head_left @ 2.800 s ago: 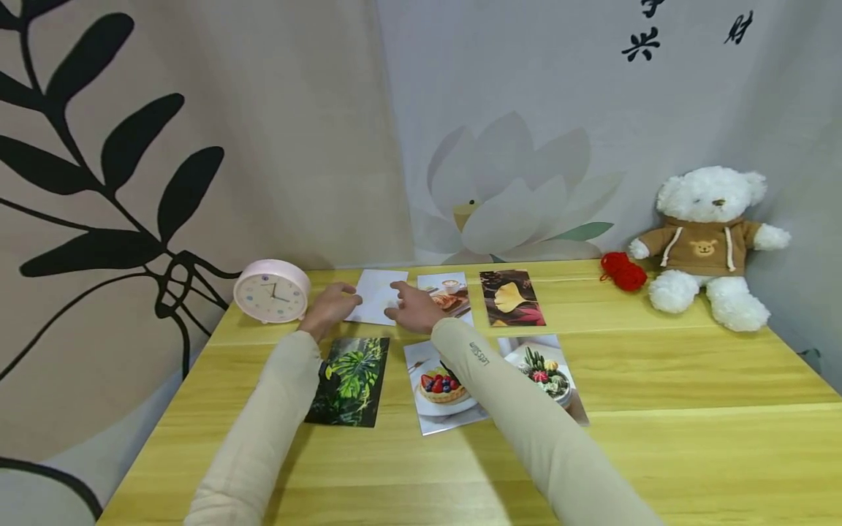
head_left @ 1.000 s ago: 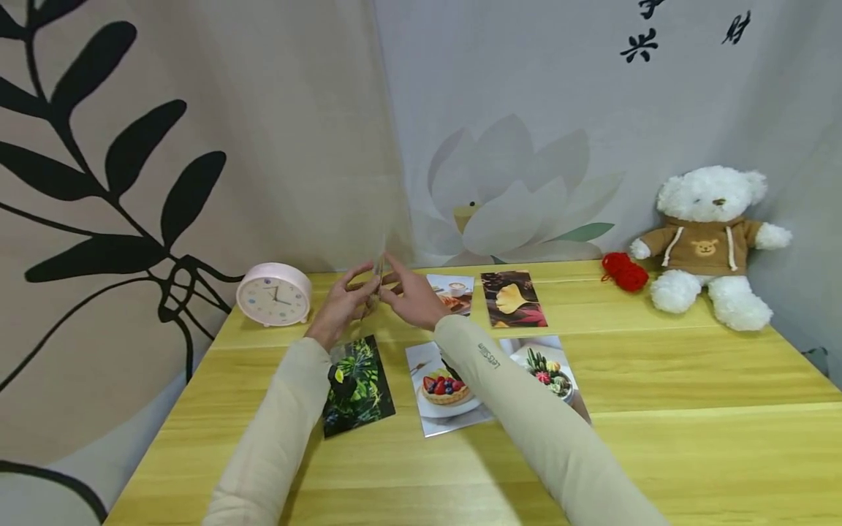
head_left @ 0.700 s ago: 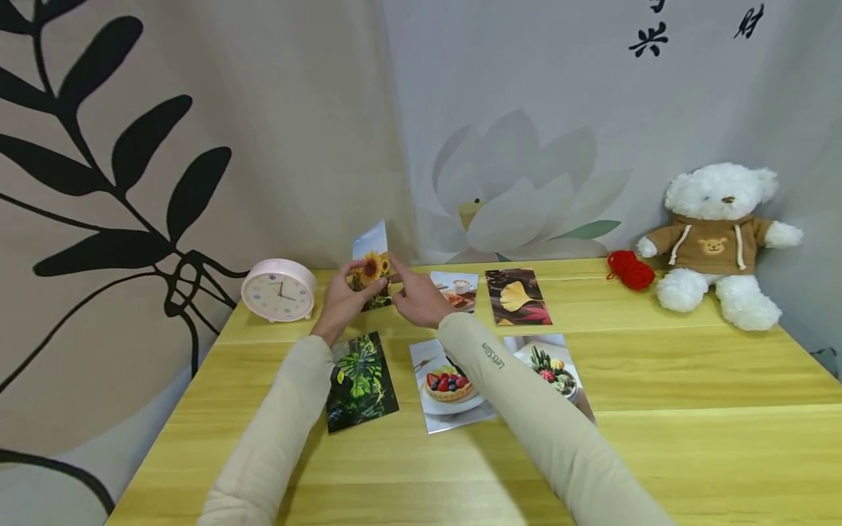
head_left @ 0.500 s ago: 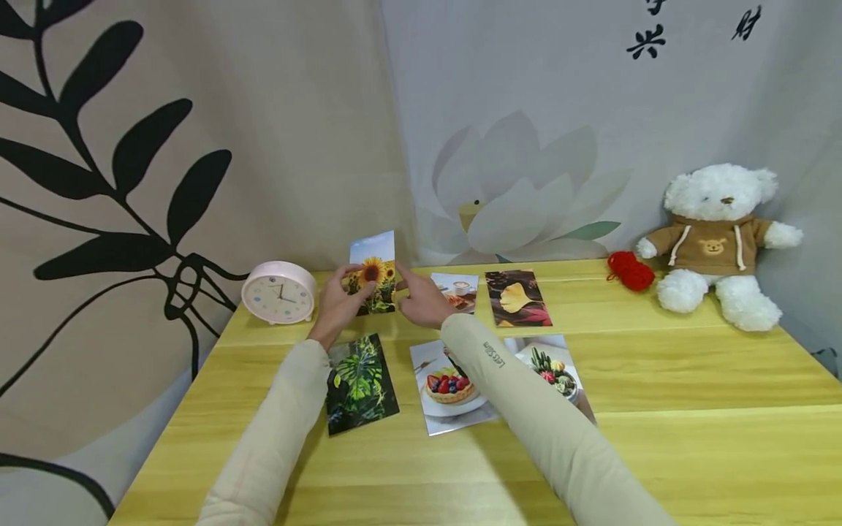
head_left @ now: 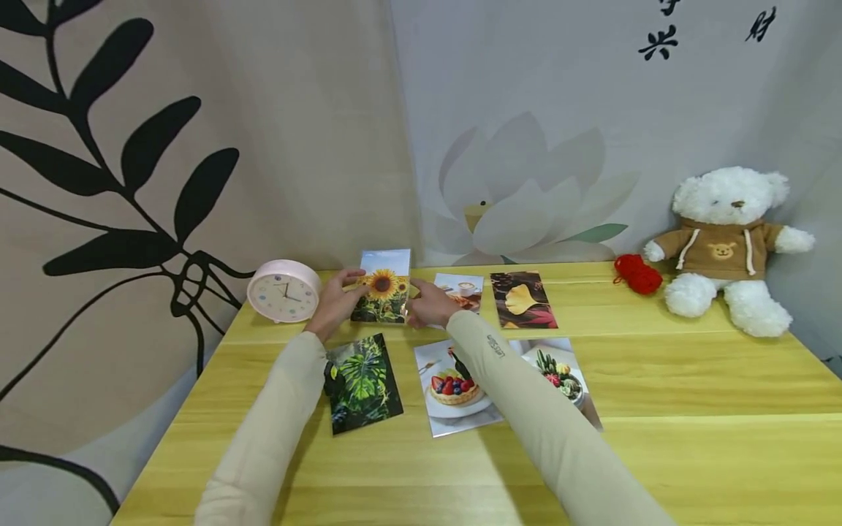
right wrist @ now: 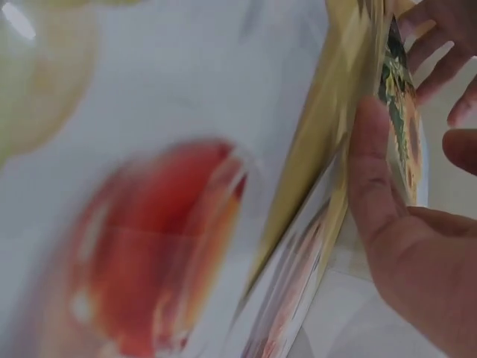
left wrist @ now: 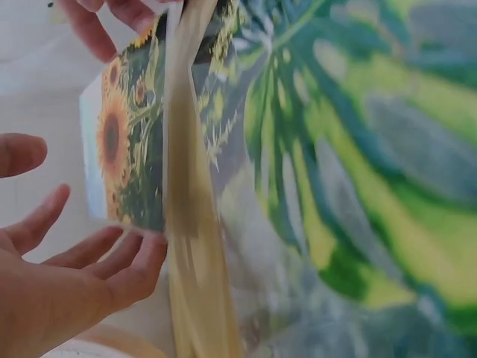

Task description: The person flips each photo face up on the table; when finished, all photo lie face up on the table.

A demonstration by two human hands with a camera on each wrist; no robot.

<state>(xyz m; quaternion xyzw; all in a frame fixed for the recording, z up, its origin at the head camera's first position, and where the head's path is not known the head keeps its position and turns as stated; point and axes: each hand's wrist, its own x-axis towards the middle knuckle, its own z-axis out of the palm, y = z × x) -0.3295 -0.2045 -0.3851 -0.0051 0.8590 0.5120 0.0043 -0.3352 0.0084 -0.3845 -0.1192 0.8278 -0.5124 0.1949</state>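
A sunflower picture card lies face up at the back left of the wooden table. My left hand is at its left edge; in the left wrist view the fingers touch the edge of the sunflower card, with the thumb held apart. On the right side, my right hand has its fingers against the card's other edge, partly over the coffee-and-bread card. In the right wrist view, the thumb and fingers of the right hand stand apart. A green leaf card lies slanted below the left hand.
A pink clock stands just left of the left hand. A ginkgo leaf card, a fruit tart card and a cactus card lie nearby. Red yarn and a white teddy bear sit at the right.
The card, white side up at first, was lifted and turned, showing sunflowers. It has come down flat onto the table between both hands. The leaf card has also become slanted.
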